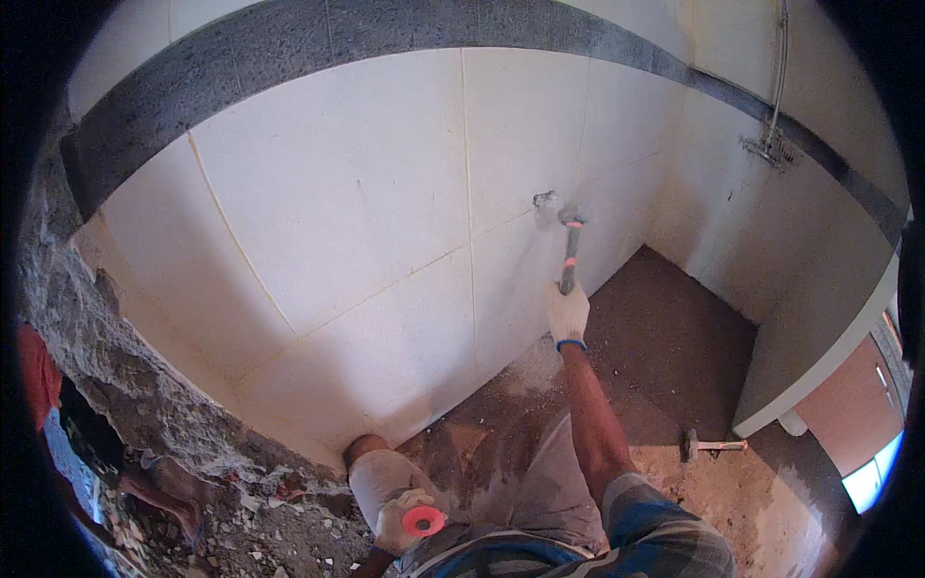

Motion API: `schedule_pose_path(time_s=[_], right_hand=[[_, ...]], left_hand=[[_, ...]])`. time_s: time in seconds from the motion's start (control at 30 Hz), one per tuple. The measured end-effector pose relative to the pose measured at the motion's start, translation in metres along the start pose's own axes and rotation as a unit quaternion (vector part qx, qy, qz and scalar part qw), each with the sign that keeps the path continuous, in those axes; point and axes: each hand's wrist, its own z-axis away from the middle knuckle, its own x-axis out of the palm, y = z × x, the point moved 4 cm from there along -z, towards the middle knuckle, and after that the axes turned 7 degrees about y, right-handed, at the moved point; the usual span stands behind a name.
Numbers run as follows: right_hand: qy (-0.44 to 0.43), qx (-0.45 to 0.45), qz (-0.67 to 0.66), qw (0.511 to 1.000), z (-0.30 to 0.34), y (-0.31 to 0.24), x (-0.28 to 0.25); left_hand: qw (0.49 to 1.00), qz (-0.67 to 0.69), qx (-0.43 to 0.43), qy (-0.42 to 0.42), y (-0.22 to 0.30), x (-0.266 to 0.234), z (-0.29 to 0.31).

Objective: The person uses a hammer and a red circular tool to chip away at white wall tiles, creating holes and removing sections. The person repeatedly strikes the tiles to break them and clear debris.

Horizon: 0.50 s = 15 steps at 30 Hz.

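My right hand (568, 313), in a white work glove with a blue cuff, grips a hammer (570, 252) by its dark, orange-banded handle. Its head is at the white wall (385, 183), slightly blurred, beside a small chipped hole (545, 198). Whether the head touches the wall, I cannot tell. My left hand (393, 525), also gloved, is low by my left knee. Its fingers are closed on what looks like a chisel (424, 521) with a round red hand guard and dark centre, seen end on. The shaft is hidden.
A second hammer (715, 446) lies on the dusty floor at right, near a low partition (819, 337). Broken masonry (145, 385) and rubble (270, 530) edge the wall at left. Beyond it is another person (39, 376) in red. A pipe (779, 87) runs down the right wall.
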Motion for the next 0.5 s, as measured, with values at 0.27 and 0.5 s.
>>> schedule_pose_path(time_s=[0.27, 0.5], right_hand=[[0.019, 0.026, -0.303, 0.953, 0.111, -0.037, -0.099], [0.226, -0.287, -0.581, 0.727, 0.039, -0.175, -0.183]], left_hand=[[0.996, -0.081, 0.045, -0.008, 0.013, -0.01, 0.002], [0.997, 0.054, 0.051, 0.009, -0.006, -0.002, -0.001]])
